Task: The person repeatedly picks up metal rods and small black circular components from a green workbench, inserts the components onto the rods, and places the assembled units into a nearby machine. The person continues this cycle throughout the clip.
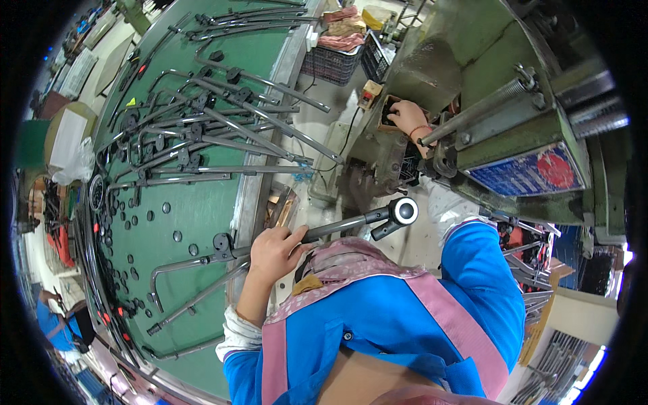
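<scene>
Two hands are at work, well apart from each other. Left hand (275,251) is wrapped around a grey metal rod (337,227), grasping it near the middle; the rod runs from a bent end (154,283) over the green table (202,209), across the table's metal edge, through the fist and out to the right, where it ends in a black clamp with a round white-faced cap (405,210). That capped end hangs free over the pale floor, just short of the green machine (486,88). Right hand (407,116) is reaching forward to the machine, its fingers curled at a small dark opening in the body; whether it grasps anything there cannot be told. A long steel bar with a spring (486,101) slants just beside that wrist.

On the table, many similar rods (223,128) lie fanned out, with small black round pieces (128,229) scattered near the rim. Dark plastic crates (334,62) stand on the floor beyond the table.
</scene>
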Tool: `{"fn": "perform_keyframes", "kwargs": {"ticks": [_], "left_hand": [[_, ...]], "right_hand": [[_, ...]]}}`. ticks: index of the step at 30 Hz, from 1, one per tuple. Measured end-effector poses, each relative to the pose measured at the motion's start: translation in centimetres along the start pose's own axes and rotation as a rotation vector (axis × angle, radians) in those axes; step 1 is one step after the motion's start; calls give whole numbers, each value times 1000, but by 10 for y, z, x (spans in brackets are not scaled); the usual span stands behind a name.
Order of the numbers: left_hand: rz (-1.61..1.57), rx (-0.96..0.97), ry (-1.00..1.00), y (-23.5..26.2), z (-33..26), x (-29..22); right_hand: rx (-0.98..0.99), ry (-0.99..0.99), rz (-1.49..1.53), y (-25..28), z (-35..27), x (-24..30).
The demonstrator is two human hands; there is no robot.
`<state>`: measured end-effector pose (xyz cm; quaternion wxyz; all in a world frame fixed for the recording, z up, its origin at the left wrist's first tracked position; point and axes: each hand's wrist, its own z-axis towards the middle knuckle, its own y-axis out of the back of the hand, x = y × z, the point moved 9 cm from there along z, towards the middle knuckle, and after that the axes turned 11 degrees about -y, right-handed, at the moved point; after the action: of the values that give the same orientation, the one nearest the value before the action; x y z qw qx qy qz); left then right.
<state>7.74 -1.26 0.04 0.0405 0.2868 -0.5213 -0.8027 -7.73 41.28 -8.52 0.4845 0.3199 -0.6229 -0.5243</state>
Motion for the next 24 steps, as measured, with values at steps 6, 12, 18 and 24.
{"fn": "perform_keyframes", "kwargs": {"ticks": [6, 12, 18, 24], "left_hand": [[39, -2, 75, -6, 1, -4], [39, -25, 50, -12, 7, -6], [20, -17, 15, -16, 12, -9], [47, 55, -3, -14, 14, -4]], "right_hand": [[-65, 53, 33, 14, -5, 3], [-101, 107, 164, 35, -18, 15], [-165, 59, 126, 17, -6, -24], [-225, -36, 539, 22, -34, -76]]}}
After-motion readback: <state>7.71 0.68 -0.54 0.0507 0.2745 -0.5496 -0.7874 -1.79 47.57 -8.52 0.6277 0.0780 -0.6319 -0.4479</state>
